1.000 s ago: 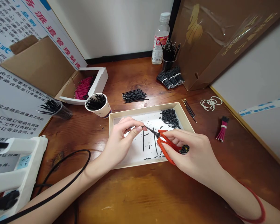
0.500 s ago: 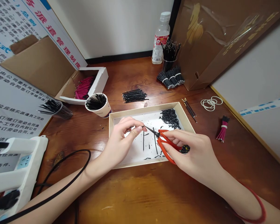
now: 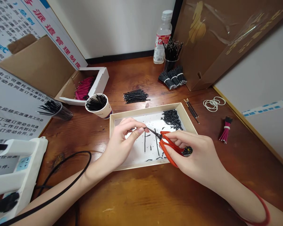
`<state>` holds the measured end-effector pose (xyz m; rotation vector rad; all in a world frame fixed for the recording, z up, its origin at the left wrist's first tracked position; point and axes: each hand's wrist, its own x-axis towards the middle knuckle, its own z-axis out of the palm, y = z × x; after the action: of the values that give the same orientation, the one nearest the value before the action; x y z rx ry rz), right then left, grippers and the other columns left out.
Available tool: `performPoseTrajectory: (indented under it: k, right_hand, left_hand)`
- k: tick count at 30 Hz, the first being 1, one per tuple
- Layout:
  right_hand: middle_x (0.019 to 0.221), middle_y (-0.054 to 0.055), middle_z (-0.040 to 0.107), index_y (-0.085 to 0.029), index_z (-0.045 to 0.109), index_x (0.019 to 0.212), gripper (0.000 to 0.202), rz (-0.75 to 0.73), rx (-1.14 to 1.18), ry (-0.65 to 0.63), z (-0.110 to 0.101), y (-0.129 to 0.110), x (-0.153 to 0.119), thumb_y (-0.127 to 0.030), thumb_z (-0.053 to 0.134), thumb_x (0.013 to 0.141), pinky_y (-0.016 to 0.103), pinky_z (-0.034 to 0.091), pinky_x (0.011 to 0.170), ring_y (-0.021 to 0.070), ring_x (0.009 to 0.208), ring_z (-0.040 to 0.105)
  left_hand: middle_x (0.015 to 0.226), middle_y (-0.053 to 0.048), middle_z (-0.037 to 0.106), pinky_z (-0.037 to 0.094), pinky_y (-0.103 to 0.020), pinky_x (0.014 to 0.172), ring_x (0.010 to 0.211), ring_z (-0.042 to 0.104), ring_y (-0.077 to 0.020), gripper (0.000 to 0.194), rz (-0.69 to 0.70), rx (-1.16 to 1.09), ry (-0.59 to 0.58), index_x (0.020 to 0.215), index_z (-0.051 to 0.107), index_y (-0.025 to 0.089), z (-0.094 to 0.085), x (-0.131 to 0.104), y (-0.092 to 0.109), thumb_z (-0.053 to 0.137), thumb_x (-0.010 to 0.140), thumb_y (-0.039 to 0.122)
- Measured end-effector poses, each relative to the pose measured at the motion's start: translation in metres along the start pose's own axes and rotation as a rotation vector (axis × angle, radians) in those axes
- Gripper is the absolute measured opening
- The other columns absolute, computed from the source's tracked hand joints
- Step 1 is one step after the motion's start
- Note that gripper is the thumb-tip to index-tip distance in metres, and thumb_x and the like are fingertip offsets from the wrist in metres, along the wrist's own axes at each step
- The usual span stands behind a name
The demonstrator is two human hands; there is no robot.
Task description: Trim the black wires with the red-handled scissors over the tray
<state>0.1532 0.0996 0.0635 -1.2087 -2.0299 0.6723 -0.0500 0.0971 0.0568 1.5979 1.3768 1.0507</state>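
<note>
In the head view, little differs from the earlier frame: both hands keep nearly the same place, while the surroundings have shifted very slightly in view. The left hand (image 3: 120,142), palm inward and forearm reaching up from the lower left, pinches a thin dark piece (image 3: 145,127) between thumb and index finger, above the shallow box (image 3: 141,110). The right hand (image 3: 196,152), coming from the lower right, is wrapped around the red-handled pliers (image 3: 160,136), whose narrow tips point at the pinched piece; whether they grip it, I cannot tell
</note>
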Motion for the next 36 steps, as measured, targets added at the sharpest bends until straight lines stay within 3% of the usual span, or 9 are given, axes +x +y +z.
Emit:
performPoseTrajectory:
  k: [36]
  right_hand:
    - [0.061,-0.004,0.062,-0.017,0.069,0.085,0.009,-0.030,0.010,-0.010,0.0012,0.0024,-0.0021,-0.011,0.065,0.080,0.019,0.045,0.047,0.0070,0.051,0.050]
  left_hand:
    - [0.084,0.001,0.064,0.035,-0.030,0.082,0.087,0.051,-0.0165,0.018,0.011,-0.081,-0.044,0.082,0.068,0.022,0.0001,-0.0013,-0.0043,0.055,0.095,0.022]
